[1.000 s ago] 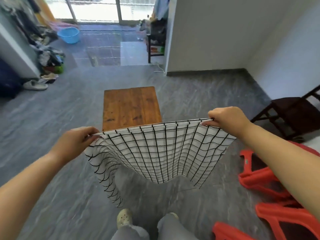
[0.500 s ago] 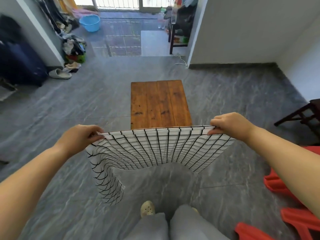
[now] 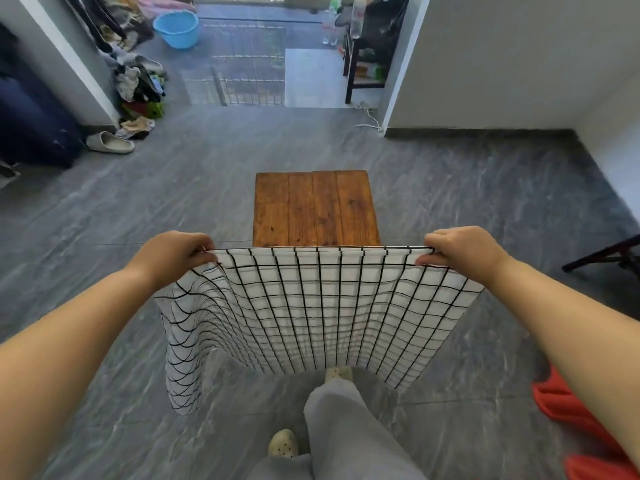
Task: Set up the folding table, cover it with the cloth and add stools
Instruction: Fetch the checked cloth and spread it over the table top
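Observation:
A small wooden folding table (image 3: 315,207) stands upright on the grey floor straight ahead. I hold a white cloth with a black grid (image 3: 311,306) stretched by its top edge in front of me. My left hand (image 3: 176,252) pinches the left corner and my right hand (image 3: 460,251) pinches the right corner. The cloth hangs down over my legs and hides the table's near edge. Red plastic stools (image 3: 575,420) lie at the lower right, partly behind my right arm.
A dark wooden chair (image 3: 606,258) stands at the right edge. A dark suitcase (image 3: 31,133), a slipper (image 3: 109,143) and a pile of clothes sit at the left wall. Farther back are a blue basin (image 3: 176,28) and a dark shelf (image 3: 367,64).
I have stepped toward the table and turned to face it squarely. The cloth's top edge is pulled tauter and now overlaps the table's near end. The stools have slid toward the frame's right edge.

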The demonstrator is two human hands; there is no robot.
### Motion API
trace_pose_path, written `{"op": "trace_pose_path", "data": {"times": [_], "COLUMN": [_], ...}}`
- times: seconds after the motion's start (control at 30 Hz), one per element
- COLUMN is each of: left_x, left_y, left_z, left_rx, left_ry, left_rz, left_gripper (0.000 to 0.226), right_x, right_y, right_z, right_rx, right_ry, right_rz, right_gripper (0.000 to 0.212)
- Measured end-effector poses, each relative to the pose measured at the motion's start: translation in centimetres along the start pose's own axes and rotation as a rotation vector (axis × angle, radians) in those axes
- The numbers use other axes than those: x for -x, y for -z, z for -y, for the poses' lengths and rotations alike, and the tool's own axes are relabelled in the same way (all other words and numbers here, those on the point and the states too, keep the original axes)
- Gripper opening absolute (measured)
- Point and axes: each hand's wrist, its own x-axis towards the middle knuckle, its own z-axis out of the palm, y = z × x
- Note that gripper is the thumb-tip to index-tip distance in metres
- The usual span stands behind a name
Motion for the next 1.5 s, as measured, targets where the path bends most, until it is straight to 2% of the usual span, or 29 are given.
{"op": "trace_pose_path", "data": {"times": [0.3, 0.4, 0.53, 0.67, 0.77, 0.87, 0.97, 1.07, 1.27, 1.5], "left_x": [-13.5, -17.9, -24.2, -30.3, -34.5, -37.6, -40.0, -41.7, -44.0, -49.3], "left_y": [-0.4, -0.3, -0.3, -1.1, -2.7, -5.1, -7.6, -9.9, -14.0, -17.7], "left_z": [-1.0, -0.7, -0.4, 1.2, 2.9, 4.3, 5.2, 5.4, 5.7, 6.4], "left_rx": [-0.014, -0.010, -0.068, -0.105, -0.074, -0.006, 0.085, 0.195, 0.420, 0.286], "left_ry": [0.027, 0.034, 0.039, 0.015, 0.035, 0.120, 0.304, 0.447, 0.415, 0.330], "left_rz": [-0.035, -0.031, -0.014, 0.027, -0.021, -0.135, -0.202, -0.215, -0.327, -0.344], "left_gripper": [0.015, 0.015, 0.015, 0.015, 0.013, 0.011, 0.008, 0.010, 0.007, 0.020], "right_x": [-8.0, -10.5, -13.4, -16.1, -18.3, -20.7, -22.9, -24.7, -26.0, -27.6], "right_y": [-3.2, -5.1, -8.5, -11.3, -13.4, -16.0, -19.3, -22.1, -26.4, -33.3], "right_z": [-11.6, -14.5, -17.0, -17.7, -17.4, -16.3, -15.1, -14.8, -16.9, -21.9], "right_rx": [-0.004, 0.052, 0.113, 0.127, 0.059, -0.143, -0.271, -0.330, -0.348, -0.318], "right_ry": [0.030, -0.037, -0.276, -0.492, -0.718, -1.077, -1.207, -1.283, -1.273, -1.253], "right_rz": [0.007, 0.026, 0.097, 0.059, -0.010, -0.123, -0.271, -0.386, -0.441, -0.412], "right_gripper": [0.036, 0.027, 0.020, 0.014, 0.006, 0.016, 0.020, 0.020, 0.019, 0.024]}}
